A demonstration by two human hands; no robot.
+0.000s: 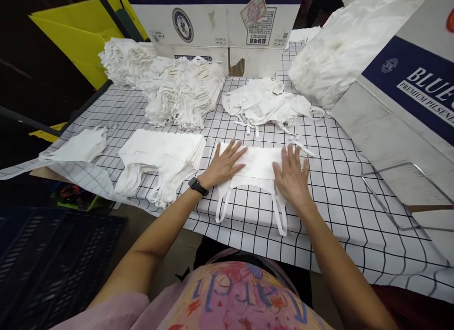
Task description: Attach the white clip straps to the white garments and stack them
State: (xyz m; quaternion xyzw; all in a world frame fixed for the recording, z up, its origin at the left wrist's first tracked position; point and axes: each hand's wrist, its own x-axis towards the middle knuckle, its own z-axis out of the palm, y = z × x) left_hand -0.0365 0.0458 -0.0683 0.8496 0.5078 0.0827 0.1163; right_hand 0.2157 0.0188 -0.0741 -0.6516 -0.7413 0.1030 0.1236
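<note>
A white strapped top [257, 163] lies flat on the checked tablecloth, its two thin straps hanging toward the table's front edge. My left hand [226, 165] rests on its left side with the fingers spread. On the right side of the top lies my right hand [293, 175], also flat with fingers apart. Left of my left hand is a neat stack of similar white garments [161, 152]. Just beyond the top sits a loose heap of white garments [267, 103], with a few straps trailing from it.
Large bundles of white garments [184, 91] stand at the back left, before a white and blue carton [213, 25]. A smaller white pile [80, 144] lies far left. A stuffed plastic bag [340, 51], another carton [400, 117] and a metal wire frame [386, 197] are on the right.
</note>
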